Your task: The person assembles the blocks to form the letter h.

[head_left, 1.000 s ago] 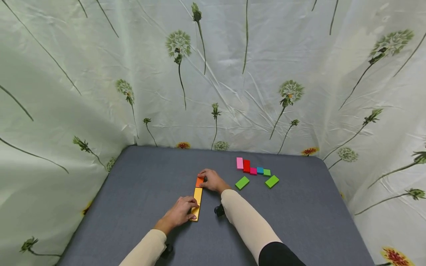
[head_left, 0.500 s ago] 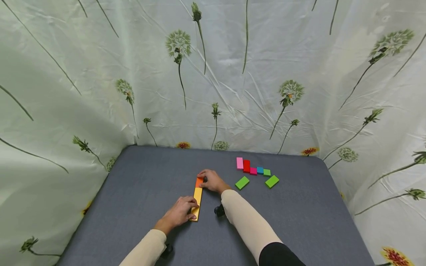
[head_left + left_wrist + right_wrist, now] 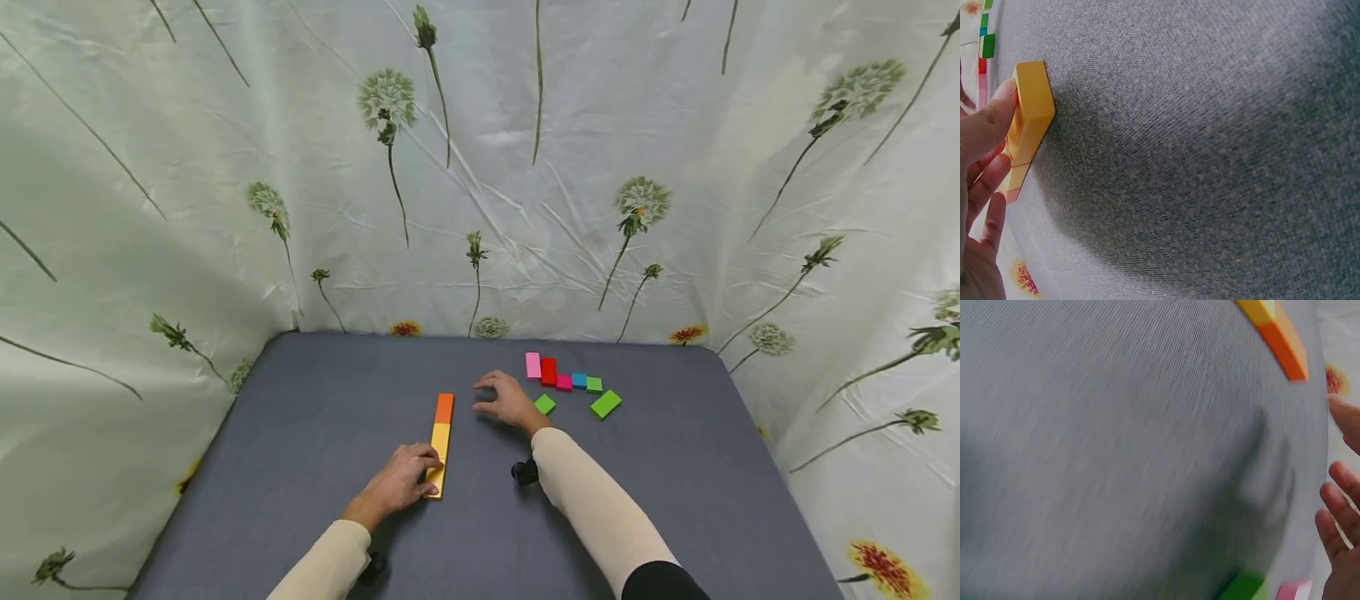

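Observation:
A row of flat blocks runs away from me in the head view. Its far end is an orange block [image 3: 445, 408], and a yellow block [image 3: 440, 437] adjoins it. The nearest piece, another yellow block [image 3: 1034, 94], is pinched between the thumb and fingers of my left hand [image 3: 402, 477], which partly covers it. My right hand [image 3: 507, 402] is off the row to its right, holding nothing, with thumb and fingers apart. Beside that hand lies a green block [image 3: 545, 404], partly hidden by it.
Farther back right, a pink block [image 3: 532, 366], a red block [image 3: 549, 372], a magenta block [image 3: 564, 382], a blue block [image 3: 579, 381] and a small green block [image 3: 594, 384] stand side by side. Another green block [image 3: 606, 404] lies before them on the grey table [image 3: 675, 500]. Floral curtains enclose the table.
My right hand has let go of the orange block and moved right, towards the green block. The left hand stays on the near yellow block. The head view has shifted slightly.

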Action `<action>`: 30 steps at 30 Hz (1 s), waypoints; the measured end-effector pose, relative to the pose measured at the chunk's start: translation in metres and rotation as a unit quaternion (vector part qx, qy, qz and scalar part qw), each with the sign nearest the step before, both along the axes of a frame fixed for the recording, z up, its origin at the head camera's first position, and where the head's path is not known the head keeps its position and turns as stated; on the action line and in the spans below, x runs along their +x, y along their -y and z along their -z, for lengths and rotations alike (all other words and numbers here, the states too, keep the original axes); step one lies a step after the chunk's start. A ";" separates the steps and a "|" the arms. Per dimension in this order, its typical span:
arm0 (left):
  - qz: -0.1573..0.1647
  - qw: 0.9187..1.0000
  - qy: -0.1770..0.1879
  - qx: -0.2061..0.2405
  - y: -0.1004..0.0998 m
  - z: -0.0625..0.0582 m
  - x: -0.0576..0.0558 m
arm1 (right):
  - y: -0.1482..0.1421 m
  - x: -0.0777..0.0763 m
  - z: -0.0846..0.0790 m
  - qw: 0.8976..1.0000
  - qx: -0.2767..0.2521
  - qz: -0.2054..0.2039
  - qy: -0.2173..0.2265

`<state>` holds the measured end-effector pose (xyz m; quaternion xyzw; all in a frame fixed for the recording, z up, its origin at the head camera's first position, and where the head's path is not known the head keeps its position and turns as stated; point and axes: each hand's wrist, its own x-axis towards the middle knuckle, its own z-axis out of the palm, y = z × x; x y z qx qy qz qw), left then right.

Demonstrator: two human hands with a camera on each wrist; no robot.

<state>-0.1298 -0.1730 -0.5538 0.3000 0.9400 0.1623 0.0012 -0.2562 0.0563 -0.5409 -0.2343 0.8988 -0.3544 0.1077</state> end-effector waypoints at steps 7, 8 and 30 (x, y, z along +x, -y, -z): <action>-0.010 1.000 0.010 0.001 0.001 0.001 0.002 | -0.043 0.009 0.004 0.998 0.022 0.052 -0.010; -0.010 1.000 0.011 0.000 0.001 0.001 0.002 | -0.049 0.010 0.005 0.998 0.024 0.056 -0.013; 0.002 1.000 -0.022 0.006 -0.004 0.003 0.000 | -0.095 0.029 0.011 0.994 0.067 0.083 -0.031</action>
